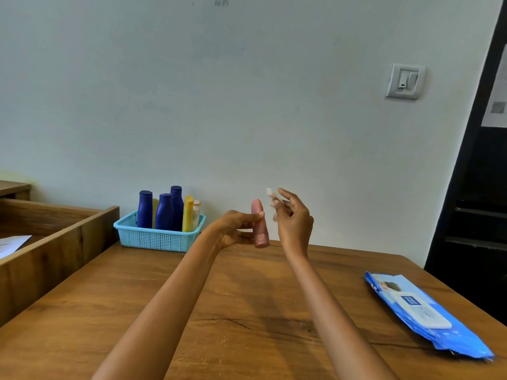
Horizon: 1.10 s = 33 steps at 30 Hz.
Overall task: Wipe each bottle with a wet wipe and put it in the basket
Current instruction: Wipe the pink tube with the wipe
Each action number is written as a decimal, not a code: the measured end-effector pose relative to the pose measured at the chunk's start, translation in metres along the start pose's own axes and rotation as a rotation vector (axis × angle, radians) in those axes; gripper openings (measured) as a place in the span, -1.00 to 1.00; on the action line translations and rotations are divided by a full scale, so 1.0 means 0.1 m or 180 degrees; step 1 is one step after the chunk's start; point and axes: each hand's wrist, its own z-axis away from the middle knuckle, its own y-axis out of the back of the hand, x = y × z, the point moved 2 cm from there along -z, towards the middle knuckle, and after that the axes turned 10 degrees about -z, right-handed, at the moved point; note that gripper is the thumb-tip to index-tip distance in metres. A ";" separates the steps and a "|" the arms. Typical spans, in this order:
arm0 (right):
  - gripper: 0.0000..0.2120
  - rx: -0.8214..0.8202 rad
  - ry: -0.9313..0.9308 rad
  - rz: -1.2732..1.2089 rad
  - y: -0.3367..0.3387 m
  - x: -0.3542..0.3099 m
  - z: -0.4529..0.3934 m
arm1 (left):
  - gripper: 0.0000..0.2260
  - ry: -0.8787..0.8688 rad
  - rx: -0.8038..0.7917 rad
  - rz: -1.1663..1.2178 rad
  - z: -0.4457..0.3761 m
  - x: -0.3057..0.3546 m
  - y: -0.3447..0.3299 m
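Observation:
My left hand (236, 229) grips a small pink bottle (260, 229) upright above the wooden table (247, 311). Just right of it, my right hand (293, 218) pinches a small crumpled white wet wipe (271, 196) between its fingertips, a little apart from the bottle's top. A light blue basket (153, 238) stands at the back left of the table, against the wall. It holds three dark blue bottles (164, 212), a yellow bottle (188, 213) and a pale bottle with an orange cap (196, 212), all upright.
A blue pack of wet wipes (422, 314) lies flat near the table's right edge. A raised wooden partition (55, 250) borders the table on the left, with a paper sheet (12, 244) behind it. A dark door frame (472, 187) stands at the right.

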 end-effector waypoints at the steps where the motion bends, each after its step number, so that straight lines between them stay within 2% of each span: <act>1: -0.73 -0.0051 -0.0004 0.0057 0.01 0.01 0.00 | -0.57 -0.0003 -0.0024 -0.0008 -0.01 0.00 -0.02; 5: -0.71 -0.0631 0.0056 0.0349 -0.01 0.07 0.01 | -0.60 -0.0055 -0.0104 0.0049 -0.02 0.01 -0.07; 8: -0.70 -0.0984 0.0131 0.0456 -0.06 0.07 0.01 | -0.61 -0.0102 0.0016 0.0281 -0.03 0.00 0.00; 10: -0.69 -0.1131 0.0182 0.0567 -0.08 0.06 0.01 | -0.62 -0.0088 0.0059 0.0473 -0.05 -0.01 0.04; 15: -0.71 -0.1304 -0.0003 0.0594 -0.12 0.09 0.04 | -0.82 0.0081 -0.0063 0.1058 -0.05 -0.10 0.06; 19: -0.72 -0.1359 -0.0018 0.0609 -0.08 0.11 0.02 | -0.73 0.0147 -0.0024 0.1515 -0.03 -0.10 0.05; 22: -0.76 -0.1331 0.0151 0.0705 -0.06 0.11 0.03 | -0.59 0.0086 0.0241 0.1716 -0.03 -0.07 0.09; 26: -0.82 -0.1335 0.0257 0.0766 -0.07 0.15 0.07 | -0.51 -0.0004 0.0522 0.1837 -0.05 -0.07 0.17; 30: -0.77 -0.0891 -0.0192 0.0688 -0.06 0.19 0.07 | -0.52 -0.0106 0.0788 0.1957 -0.05 -0.06 0.22; 33: -0.83 -0.0601 -0.1378 -0.0266 -0.08 0.22 0.09 | -0.64 -0.0447 0.0808 0.1617 -0.03 -0.02 0.18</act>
